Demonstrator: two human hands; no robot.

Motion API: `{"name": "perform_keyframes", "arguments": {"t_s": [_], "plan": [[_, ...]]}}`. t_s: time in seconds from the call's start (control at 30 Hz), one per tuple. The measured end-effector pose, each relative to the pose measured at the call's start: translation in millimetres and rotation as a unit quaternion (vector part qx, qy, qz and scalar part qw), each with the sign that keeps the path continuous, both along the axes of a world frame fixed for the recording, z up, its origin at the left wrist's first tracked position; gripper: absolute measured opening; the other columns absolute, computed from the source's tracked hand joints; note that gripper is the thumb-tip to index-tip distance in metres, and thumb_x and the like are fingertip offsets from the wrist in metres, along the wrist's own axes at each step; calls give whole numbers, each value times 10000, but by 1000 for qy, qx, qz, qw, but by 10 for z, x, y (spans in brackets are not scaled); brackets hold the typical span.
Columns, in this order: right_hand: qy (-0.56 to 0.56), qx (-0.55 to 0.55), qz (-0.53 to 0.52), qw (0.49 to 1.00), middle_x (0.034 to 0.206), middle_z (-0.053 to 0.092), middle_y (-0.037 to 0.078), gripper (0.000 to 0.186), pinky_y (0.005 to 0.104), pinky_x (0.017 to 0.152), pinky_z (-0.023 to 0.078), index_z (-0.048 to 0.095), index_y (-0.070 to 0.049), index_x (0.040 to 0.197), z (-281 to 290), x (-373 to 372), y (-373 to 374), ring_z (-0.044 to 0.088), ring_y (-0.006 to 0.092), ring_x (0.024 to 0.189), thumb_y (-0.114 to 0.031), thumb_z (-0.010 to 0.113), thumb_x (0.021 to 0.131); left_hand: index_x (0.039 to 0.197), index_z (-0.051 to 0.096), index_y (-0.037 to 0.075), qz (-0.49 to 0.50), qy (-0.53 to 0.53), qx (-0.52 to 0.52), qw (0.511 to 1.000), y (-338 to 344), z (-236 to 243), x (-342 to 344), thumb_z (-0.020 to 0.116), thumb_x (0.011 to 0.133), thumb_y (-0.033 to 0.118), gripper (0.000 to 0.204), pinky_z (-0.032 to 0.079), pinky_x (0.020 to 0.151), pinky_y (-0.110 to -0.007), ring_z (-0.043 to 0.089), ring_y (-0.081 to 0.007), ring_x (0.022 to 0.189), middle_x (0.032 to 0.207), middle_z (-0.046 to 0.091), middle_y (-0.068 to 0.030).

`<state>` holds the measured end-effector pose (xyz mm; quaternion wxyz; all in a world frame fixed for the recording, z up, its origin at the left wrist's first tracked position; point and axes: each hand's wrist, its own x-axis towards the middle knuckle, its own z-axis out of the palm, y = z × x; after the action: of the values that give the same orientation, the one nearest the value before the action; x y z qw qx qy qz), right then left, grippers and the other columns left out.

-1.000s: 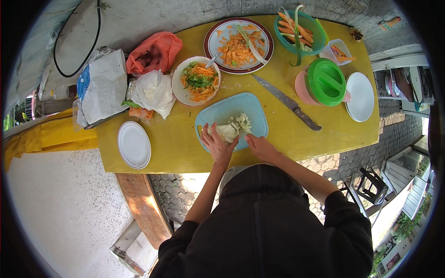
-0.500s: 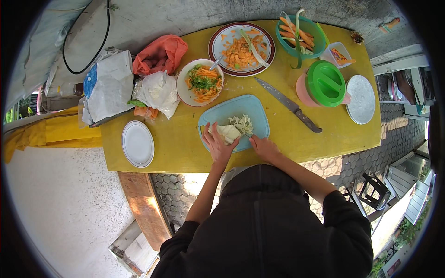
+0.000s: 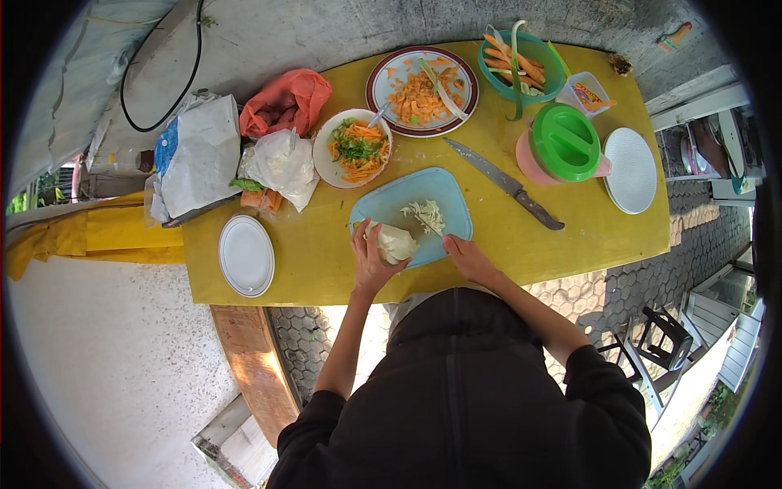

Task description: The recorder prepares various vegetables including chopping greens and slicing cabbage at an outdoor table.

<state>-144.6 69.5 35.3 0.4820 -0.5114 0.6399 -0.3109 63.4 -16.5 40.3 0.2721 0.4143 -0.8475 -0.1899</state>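
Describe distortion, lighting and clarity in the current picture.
Head view: the table bows at its edges, corners fall black; head view: sunlight brightens patches of paving and bench; head view: the thin blade in the right hand shows little detail.

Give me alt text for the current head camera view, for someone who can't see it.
A person's left hand grips a pale vegetable at a light blue cutting board while the right hand holds a knife among pale shreds. The yellow table also holds a bowl of shredded vegetables, a second knife and a green-lidded pitcher.
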Motion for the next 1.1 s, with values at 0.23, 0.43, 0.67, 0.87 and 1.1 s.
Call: {"name": "perform_keyframes", "arguments": {"t_s": [0.23, 0.43, 0.67, 0.87, 1.1], "plan": [[-82, -11, 0, 997, 729, 513, 257, 311, 458, 628, 387, 481, 21, 855, 202, 164, 44, 493, 443, 702, -250, 348, 929, 1236, 287, 18, -52, -26, 18, 998, -87, -39, -49, 826, 467, 268, 972, 299, 946, -508, 312, -396, 1148, 1266, 311, -197], [-72, 66, 17, 995, 714, 520, 261, 323, 464, 640, 391, 483, 19, 873, 306, 156, 27, 494, 447, 700, -269, 347, 929, 1219, 291, 22, -32, -28, 34, 999, -91, -83, -33, 829, 458, 290, 970, 277, 957, -507, 310, -387, 1154, 1256, 320, -193], [-44, 48, 28, 997, 693, 534, 263, 330, 494, 641, 396, 491, -6, 904, 223, 217, -31, 505, 452, 690, -294, 333, 932, 1213, 296, 28, -14, -12, 14, 1000, -87, -113, -60, 823, 478, 344, 958, 270, 937, -509, 324, -373, 1142, 1236, 337, -188], [31, 111, 78, 990, 710, 551, 269, 352, 535, 624, 415, 481, -32, 951, -158, 226, -96, 526, 458, 686, -330, 294, 934, 1200, 315, 25, -10, -28, 12, 1000, -88, -118, -92, 820, 476, 353, 942, 273, 936, -506, 333, -372, 1135, 1231, 343, -191], [65, 132, 91, 985, 730, 563, 262, 385, 536, 640, 430, 483, -51, 974, -131, 187, -93, 540, 460, 697, -372, 276, 929, 1220, 296, 15, -10, -31, -4, 999, -88, -115, -76, 820, 476, 334, 965, 303, 918, -504, 340, -386, 1122, 1237, 341, -211]]}}
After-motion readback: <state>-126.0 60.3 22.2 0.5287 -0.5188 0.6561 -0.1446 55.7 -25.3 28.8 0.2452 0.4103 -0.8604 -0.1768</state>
